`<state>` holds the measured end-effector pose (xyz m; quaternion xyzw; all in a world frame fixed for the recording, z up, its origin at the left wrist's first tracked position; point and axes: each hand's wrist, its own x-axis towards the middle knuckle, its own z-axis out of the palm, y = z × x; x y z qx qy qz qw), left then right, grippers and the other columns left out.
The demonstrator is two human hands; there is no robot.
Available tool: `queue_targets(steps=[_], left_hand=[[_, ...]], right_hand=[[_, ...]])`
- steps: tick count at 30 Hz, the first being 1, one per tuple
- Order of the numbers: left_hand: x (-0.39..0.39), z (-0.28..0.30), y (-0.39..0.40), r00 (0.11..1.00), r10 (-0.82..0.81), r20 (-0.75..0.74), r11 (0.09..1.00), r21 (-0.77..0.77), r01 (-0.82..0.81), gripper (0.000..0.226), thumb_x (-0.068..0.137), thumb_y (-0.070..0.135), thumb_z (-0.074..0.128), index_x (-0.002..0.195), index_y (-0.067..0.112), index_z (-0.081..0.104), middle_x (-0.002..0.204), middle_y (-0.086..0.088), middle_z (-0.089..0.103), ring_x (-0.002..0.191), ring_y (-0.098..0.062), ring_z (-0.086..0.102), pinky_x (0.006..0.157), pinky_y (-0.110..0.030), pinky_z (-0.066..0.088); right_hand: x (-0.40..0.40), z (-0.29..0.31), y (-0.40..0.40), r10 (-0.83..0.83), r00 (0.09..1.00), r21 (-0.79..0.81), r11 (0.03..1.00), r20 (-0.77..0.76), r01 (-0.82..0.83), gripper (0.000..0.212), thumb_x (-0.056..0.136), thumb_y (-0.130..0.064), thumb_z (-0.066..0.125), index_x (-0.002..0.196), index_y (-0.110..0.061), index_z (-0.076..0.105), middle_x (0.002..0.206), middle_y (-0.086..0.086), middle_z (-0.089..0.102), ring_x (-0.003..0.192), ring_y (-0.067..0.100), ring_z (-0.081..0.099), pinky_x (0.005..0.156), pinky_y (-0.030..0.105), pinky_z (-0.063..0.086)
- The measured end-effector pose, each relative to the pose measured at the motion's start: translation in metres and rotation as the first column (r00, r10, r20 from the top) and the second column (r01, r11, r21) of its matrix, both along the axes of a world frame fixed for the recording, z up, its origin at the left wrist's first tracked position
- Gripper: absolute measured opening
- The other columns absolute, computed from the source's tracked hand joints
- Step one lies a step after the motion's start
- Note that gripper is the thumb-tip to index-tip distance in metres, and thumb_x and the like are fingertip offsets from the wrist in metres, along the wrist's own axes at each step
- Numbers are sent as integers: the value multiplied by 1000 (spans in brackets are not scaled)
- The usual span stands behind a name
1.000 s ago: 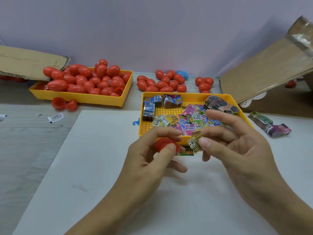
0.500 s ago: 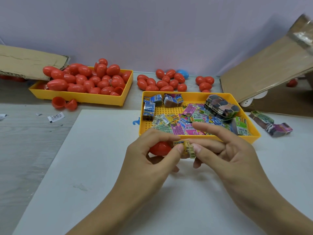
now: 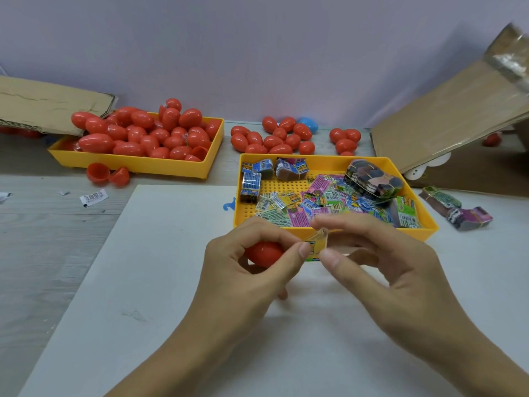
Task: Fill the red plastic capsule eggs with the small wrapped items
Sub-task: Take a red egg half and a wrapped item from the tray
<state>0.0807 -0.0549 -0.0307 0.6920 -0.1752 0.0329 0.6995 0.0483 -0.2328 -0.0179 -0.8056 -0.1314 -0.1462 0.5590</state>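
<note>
- Hands meeting over the white sheet (image 3: 171, 282), just in front of the near tray (image 3: 329, 234).
- Left hand (image 3: 246, 276) is gripping a red egg half (image 3: 264, 253), fingers curled round it, thumb touching the packet.
- Right hand (image 3: 380, 267) is pinching a small wrapped packet (image 3: 316, 245) between thumb and forefinger, beside the egg half.
- Loose packets (image 3: 323, 203) are lying in the near tray; red eggs (image 3: 148, 133) are filling the far tray (image 3: 137, 164) on the desk (image 3: 43, 253).

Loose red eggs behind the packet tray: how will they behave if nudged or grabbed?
The eggs are rounded and lie on their sides, so they would likely roll. The glossy shell may be slippery. Open halves look hollow, so probably light.
</note>
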Motion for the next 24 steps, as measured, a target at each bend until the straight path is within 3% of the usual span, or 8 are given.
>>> queue_targets(steps=[4,7,13,20,24], left_hand=[[0,0,1,999,-14,29,1000,11,13,8,78,24,81,74,22,75,77,2,65,55,-15,59,48,-24,49],[0,0,1,1000,-4,5,1000,-5,4,11,77,30,81,72,23,74,75,1,65,51,-18,59,47,-27,51],[1,1,1,998,-7,-61,998,-64,3,23,75,38,76,71,15,74,72,-3,62,45,-24,56,44,-29,48],[2,4,1,993,-28,-111,995,-100,17,21,78,36,75,71,17,76,68,-1,60,48,-20,57,42,-27,48],[2,3,2,993,-35,-110,994,-102,24,22,77,38,78,71,17,76,67,0,61,46,-18,57,42,-26,48]], right_hand=[[2,-1,-5,11,998,-126,992,57,-4,25,83,-16,71,105,-28,71,118,-9,66,114,20,63,69,31,57],[3,-1,-6,15,999,-123,992,38,-10,20,81,-21,74,100,-26,70,122,-9,63,113,20,63,68,38,58],[2,3,-6,53,996,-102,994,78,-45,29,78,-34,77,104,-24,72,118,-8,66,110,23,64,64,34,57],[0,2,-2,74,987,-43,996,-141,-81,55,66,-48,82,117,-40,65,112,-10,70,102,16,68,67,36,58],[-4,1,3,79,978,-29,996,-195,-86,46,63,-51,82,106,-39,70,99,-12,72,95,14,69,67,34,57]])
